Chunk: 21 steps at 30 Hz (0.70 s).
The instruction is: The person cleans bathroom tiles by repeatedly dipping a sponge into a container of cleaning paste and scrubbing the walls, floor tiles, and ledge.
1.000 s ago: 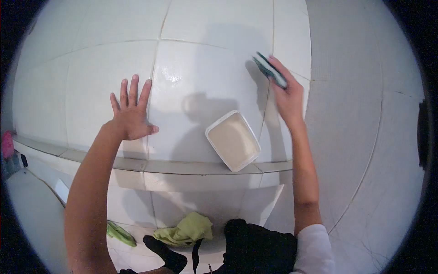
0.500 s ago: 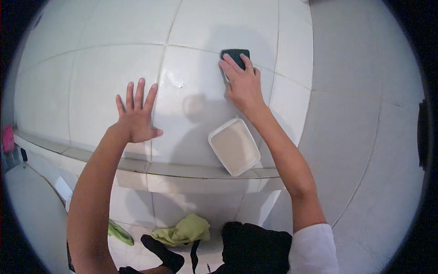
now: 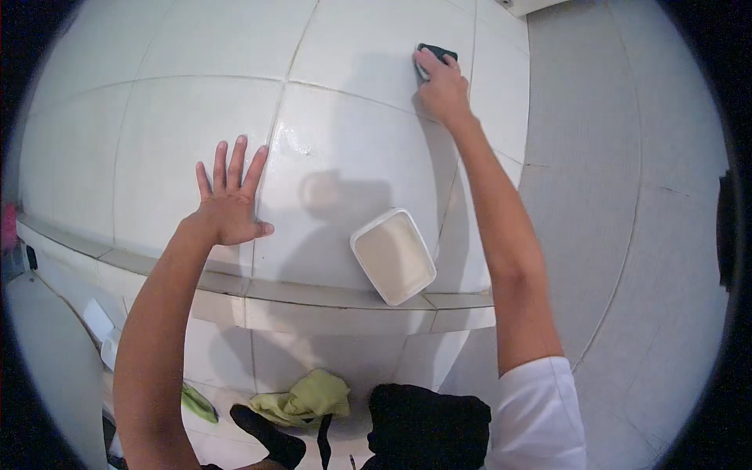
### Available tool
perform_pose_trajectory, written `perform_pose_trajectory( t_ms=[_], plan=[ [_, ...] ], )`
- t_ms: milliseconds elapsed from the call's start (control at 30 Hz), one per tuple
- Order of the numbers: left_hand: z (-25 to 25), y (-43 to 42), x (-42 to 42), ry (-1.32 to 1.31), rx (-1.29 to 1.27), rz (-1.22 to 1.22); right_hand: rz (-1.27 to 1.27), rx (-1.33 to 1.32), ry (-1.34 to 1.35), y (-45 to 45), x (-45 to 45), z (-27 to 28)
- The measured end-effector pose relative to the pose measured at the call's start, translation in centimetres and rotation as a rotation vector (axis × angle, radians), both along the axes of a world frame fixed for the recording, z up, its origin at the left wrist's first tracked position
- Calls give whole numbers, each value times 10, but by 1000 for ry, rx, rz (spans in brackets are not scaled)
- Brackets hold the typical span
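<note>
My right hand (image 3: pixel 445 90) is closed over a dark green scrubbing sponge (image 3: pixel 439 53) and presses it on the white tiled surface (image 3: pixel 188 117), near the far right. Palm down, my left hand (image 3: pixel 229 205) lies flat on the tiles at the left, its fingers spread and nothing under them that I can see. Between my arms, by the near edge, stands a white rectangular tub (image 3: pixel 393 257) with cloudy, beige-looking contents. A wet, shiny patch shows on the tile between my hands.
A tiled ledge (image 3: pixel 329 304) runs along the near side. Below it lie a yellow-green cloth (image 3: pixel 309 398) and a green item (image 3: pixel 200 403) beside my foot. To the right, past the surface's edge, is a grey tiled area (image 3: pixel 583 157). Something pink (image 3: pixel 9 227) is at the far left.
My right hand has slid the sponge farther away and to the right across the tiles. My left hand stays in place. The view has shifted slightly.
</note>
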State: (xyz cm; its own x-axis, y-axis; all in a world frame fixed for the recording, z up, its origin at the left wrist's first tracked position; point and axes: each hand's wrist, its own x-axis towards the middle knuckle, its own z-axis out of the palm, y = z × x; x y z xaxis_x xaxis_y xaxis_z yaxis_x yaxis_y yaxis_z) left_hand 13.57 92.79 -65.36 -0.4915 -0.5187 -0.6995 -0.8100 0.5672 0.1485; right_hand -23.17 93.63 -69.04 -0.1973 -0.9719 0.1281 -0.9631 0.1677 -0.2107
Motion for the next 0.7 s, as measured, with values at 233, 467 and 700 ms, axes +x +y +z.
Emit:
perform_pose_trajectory(
  t_ms=[233,467,700],
  plan=[
    [9,-5,-7,-92,65,-10,32,241,162,21,-4,29],
    [8,-6,-5,-91,56,-12,269,109,-76,59,-36,26],
    [0,-4,-3,-45,44,8,115,79,-253,113,31,4]
  ],
)
